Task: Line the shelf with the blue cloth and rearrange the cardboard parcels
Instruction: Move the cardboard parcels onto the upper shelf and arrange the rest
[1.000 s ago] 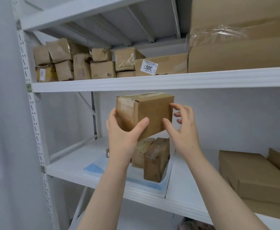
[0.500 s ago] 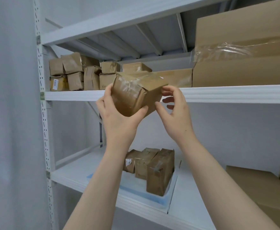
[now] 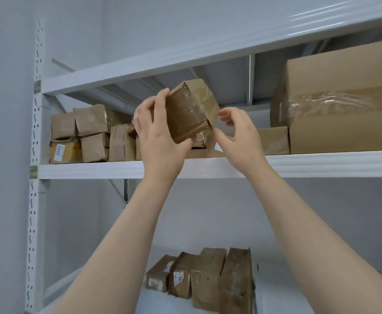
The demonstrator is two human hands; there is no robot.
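Note:
My left hand (image 3: 158, 137) grips a small taped cardboard parcel (image 3: 192, 109) from its left side and holds it tilted in front of the middle shelf (image 3: 321, 163). My right hand (image 3: 237, 134) is beside the parcel's lower right corner with loosely curled fingers, its thumb tip at that corner. Several small parcels (image 3: 90, 134) are stacked at the left of the middle shelf. On the lower shelf several brown parcels (image 3: 199, 277) stand in a row on the pale blue cloth (image 3: 158, 304).
A large taped cardboard box (image 3: 344, 109) fills the right of the middle shelf, with a flat box (image 3: 274, 139) beside it. A perforated white upright (image 3: 34, 155) marks the rack's left side. Another shelf beam (image 3: 185, 60) runs above.
Both hands have raised the parcel from in front of the lower shelf up to the middle shelf. The parcel has tilted, and my view has turned upward.

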